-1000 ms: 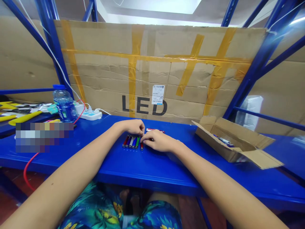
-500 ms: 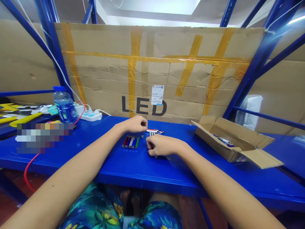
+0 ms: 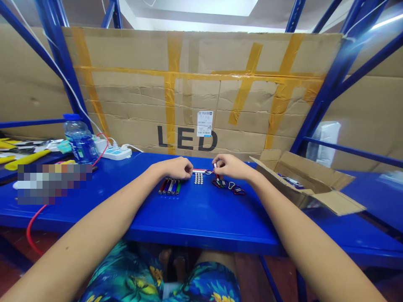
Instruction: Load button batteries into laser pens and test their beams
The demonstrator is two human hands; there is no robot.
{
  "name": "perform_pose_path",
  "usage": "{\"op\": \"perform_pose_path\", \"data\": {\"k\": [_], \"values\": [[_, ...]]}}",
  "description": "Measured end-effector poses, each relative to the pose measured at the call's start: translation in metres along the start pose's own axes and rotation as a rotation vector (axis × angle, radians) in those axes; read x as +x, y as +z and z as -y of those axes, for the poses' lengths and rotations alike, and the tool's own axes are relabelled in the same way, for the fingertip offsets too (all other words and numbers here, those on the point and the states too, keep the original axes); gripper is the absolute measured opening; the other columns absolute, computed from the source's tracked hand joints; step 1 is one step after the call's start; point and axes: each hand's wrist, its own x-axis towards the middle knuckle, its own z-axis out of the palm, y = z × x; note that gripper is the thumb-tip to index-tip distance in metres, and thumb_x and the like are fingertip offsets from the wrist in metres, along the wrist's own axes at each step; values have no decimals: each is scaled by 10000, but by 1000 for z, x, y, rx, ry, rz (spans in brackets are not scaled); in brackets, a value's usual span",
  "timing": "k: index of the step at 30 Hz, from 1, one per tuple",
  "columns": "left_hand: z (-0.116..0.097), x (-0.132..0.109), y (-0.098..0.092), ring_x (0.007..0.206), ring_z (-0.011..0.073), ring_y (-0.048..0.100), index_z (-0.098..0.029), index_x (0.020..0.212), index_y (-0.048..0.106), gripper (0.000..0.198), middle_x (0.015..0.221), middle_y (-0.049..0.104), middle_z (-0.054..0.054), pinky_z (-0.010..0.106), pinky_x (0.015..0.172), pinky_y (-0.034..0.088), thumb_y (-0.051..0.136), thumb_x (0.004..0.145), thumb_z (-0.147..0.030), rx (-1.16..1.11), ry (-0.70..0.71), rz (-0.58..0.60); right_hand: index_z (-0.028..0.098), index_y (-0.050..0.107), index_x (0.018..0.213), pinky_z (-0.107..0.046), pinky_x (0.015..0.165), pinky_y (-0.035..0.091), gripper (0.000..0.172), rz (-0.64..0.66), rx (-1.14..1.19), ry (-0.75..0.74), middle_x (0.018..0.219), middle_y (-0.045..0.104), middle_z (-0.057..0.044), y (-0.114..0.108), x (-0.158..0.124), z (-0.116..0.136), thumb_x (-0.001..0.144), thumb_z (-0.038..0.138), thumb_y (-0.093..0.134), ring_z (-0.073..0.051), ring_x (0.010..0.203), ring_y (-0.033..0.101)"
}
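Several small coloured tubes (image 3: 169, 187) lie side by side in a row on the blue shelf (image 3: 195, 218). My left hand (image 3: 176, 167) rests curled just behind that row, fingers closed in a pinch; what it holds is hidden. My right hand (image 3: 229, 166) is further right, pinching a small red tube (image 3: 216, 171) upright between its fingertips. Between the hands lies a thin red and silver piece (image 3: 201, 171). A cluster of small silver button cells (image 3: 198, 179) sits in front of it. Red carabiner clips (image 3: 234, 188) lie under my right wrist.
An open cardboard box (image 3: 310, 182) with more parts stands at the right. A water bottle (image 3: 79, 140), a white power strip (image 3: 113, 152) with a red cable and yellow tools (image 3: 23, 158) are at the left. A taped cardboard wall marked LED (image 3: 189, 96) closes the back.
My right hand has lifted the red tube from beside the row and moved back and to the right, uncovering the button cells and clips. My left hand stayed near the row.
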Motion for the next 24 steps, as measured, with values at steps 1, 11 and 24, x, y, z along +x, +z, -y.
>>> {"op": "perform_pose_path", "data": {"k": [1,11,24], "values": [[-1,0,0,675,149,585,-186,819,679,189,768,691,18,253,594,390,562,671,-208,-17,2,27,170,513,912,-248,536,443,229,-5,-3,1,623,643,11,1,0,-1,695,117,563,-146,568,621],[-2,6,6,777,164,614,-177,880,705,217,876,705,48,260,699,424,536,748,-209,26,120,-141,179,499,937,-249,527,449,236,16,-8,9,649,648,5,4,-1,2,718,109,551,-144,565,615],[-2,12,14,880,187,617,-177,865,742,210,927,718,53,273,826,431,570,745,-198,33,225,-154,175,521,961,-246,518,442,228,17,-41,-18,676,654,1,6,2,-6,739,148,560,-142,566,613]]}}
